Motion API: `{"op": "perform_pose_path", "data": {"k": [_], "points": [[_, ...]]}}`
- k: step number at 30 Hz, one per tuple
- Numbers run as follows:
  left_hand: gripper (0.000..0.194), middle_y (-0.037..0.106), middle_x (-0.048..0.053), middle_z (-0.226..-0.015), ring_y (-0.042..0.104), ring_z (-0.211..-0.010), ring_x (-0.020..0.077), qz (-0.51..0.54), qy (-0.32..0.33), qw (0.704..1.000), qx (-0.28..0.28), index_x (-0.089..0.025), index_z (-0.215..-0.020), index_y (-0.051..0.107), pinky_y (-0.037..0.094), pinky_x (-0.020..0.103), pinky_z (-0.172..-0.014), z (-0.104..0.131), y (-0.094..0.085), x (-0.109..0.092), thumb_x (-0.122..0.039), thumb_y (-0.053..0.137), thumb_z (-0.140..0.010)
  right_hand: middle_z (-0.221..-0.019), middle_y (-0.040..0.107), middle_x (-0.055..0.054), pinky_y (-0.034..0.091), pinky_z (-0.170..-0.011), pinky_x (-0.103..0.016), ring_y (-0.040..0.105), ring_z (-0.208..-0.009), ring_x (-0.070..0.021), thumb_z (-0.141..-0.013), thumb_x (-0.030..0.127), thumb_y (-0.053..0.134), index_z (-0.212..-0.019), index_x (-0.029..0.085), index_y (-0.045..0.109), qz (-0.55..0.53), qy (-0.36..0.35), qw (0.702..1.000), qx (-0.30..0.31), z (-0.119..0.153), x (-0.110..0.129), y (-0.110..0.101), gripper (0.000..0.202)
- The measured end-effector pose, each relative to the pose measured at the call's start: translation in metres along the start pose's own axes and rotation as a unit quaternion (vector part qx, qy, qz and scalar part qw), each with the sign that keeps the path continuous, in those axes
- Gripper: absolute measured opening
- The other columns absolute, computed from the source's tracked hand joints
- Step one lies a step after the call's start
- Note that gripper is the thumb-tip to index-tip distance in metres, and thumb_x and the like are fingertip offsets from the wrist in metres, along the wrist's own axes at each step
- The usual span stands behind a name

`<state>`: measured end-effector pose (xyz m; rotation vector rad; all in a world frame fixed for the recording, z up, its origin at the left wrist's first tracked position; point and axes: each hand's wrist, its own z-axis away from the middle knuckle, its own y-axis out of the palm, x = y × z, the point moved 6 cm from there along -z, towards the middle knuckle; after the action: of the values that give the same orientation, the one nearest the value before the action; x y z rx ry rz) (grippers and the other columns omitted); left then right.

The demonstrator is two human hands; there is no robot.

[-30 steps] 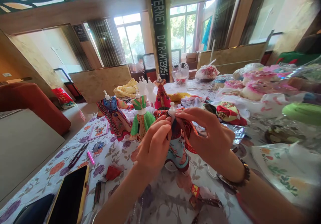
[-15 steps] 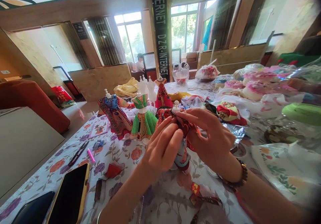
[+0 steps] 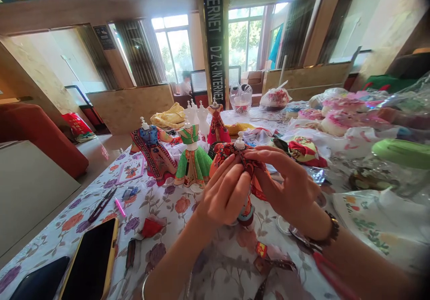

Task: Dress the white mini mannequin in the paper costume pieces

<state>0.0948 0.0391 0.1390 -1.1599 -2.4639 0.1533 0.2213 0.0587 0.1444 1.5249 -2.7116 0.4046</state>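
A small white mannequin doll [image 3: 239, 145] in a red patterned cloth dress stands upright on the flowered tablecloth [image 3: 215, 264] in front of me. My left hand [image 3: 224, 195] wraps around its body from the left, fingers closed on the cloth. My right hand [image 3: 288, 184] pinches the red cloth at the doll's shoulder from the right; a beaded bracelet is on that wrist. The doll's lower skirt and base [image 3: 246, 214] show between my hands; most of its body is hidden.
Dressed dolls stand behind: green [image 3: 192, 163], blue and red [image 3: 152, 150], red [image 3: 217, 127]. Scissors [image 3: 101, 205], a pink pen [image 3: 120, 207], and a yellow-cased phone [image 3: 89, 260] lie at the left. Red cloth scraps [image 3: 151, 229] lie near. Plastic-bagged materials [image 3: 349, 111] crowd the right.
Both hands and the doll have shifted slightly right and the left hand has closed further around the body, covering more of the skirt. The view tilted a little.
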Motion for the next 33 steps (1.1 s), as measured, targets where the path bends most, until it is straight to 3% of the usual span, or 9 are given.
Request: {"op": "perform_pose_path", "data": {"k": [8,15,20,28,33], "points": [[0.016,0.067,0.015,-0.100,0.059,-0.114,0.0237,0.012,-0.013,1.000,-0.015,-0.008,-0.101,0.054,0.056,0.036,-0.092,0.006,-0.001,0.002,-0.006,0.054,-0.085,-0.111,0.069,-0.002,0.057,-0.090,-0.035,0.062,-0.108,-0.0177,-0.084,0.005,0.055,-0.129,0.027,0.047,0.020,-0.069,0.997,0.035,-0.003,0.012,-0.003,0.050],[0.022,0.066,0.014,-0.100,0.059,-0.115,0.0235,0.011,-0.003,1.000,-0.005,-0.006,-0.103,0.056,0.053,0.034,-0.098,0.011,-0.009,0.004,-0.005,0.060,-0.081,-0.108,0.070,-0.004,0.056,-0.092,-0.037,0.063,-0.106,-0.0183,-0.085,0.012,0.056,-0.115,0.025,0.060,0.012,-0.009,0.998,0.060,-0.003,0.004,0.002,0.032],[0.021,0.067,0.012,-0.101,0.058,-0.116,0.0229,0.027,0.002,0.999,0.035,-0.009,-0.105,0.057,0.053,0.035,-0.098,0.011,-0.012,0.007,-0.006,0.055,-0.084,-0.109,0.070,-0.004,0.056,-0.093,-0.039,0.063,-0.107,-0.0192,-0.085,0.013,0.056,-0.115,0.025,0.061,0.025,-0.005,0.997,0.066,-0.002,0.006,0.004,0.032],[0.018,0.066,0.011,-0.100,0.059,-0.114,0.0223,0.092,0.022,0.995,0.000,-0.012,-0.103,0.056,0.054,0.038,-0.096,0.009,-0.006,0.013,-0.007,0.050,-0.087,-0.113,0.068,-0.002,0.056,-0.093,-0.040,0.061,-0.111,-0.0192,-0.084,0.008,0.058,-0.124,0.027,0.052,0.012,-0.066,0.995,0.078,0.001,0.006,0.002,0.045],[0.018,0.066,0.010,-0.100,0.062,-0.109,0.0192,0.066,0.025,0.995,-0.064,-0.010,-0.101,0.057,0.055,0.032,-0.094,0.019,-0.002,0.017,-0.009,0.059,-0.083,-0.116,0.067,-0.002,0.056,-0.093,-0.041,0.061,-0.113,-0.0189,-0.082,0.001,0.058,-0.131,0.028,0.044,0.007,-0.095,0.993,0.069,0.004,0.008,0.001,0.058]]}}
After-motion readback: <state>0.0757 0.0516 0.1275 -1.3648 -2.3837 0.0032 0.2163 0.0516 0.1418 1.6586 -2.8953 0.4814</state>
